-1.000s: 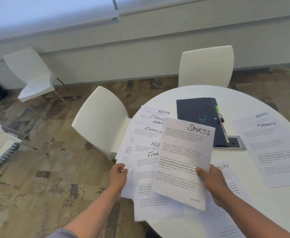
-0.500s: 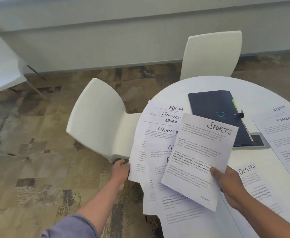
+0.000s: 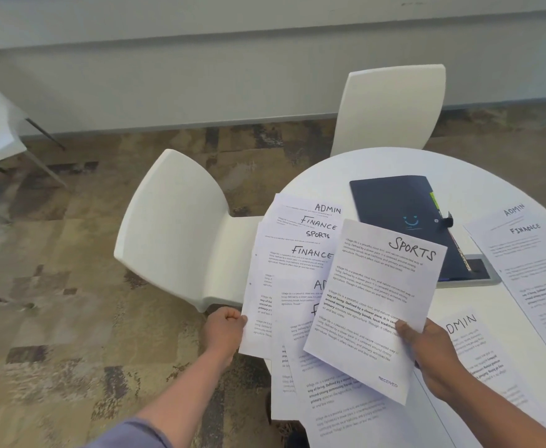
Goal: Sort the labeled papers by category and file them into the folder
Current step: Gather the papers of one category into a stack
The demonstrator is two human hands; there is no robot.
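Left hand point(image 3: 224, 329) grip clamped on the left edge of a fanned stack point(image 3: 297, 270) showing ADMIN, FINANCE, SPORTS labels, held partly off the bench point(image 3: 378, 163) edge. Right hand point(image 3: 433, 354) grip pinches the SPORTS sheet point(image 3: 371, 305), thumb on top, sheet tilted over the stack. Dark folder point(image 3: 401, 211) lies closed farther back on the bench, on a tablet point(image 3: 478, 273). Pile with ADMIN and FINANCE labels point(image 3: 530, 253) right of folder. ADMIN sheet point(image 3: 472, 344) under right wrist. Two white chairs point(image 3: 181, 227) beside the bench.

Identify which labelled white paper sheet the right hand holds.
The white sheet headed SPORTS, pinched alone by the right hand; the left hand grips the fanned stack.
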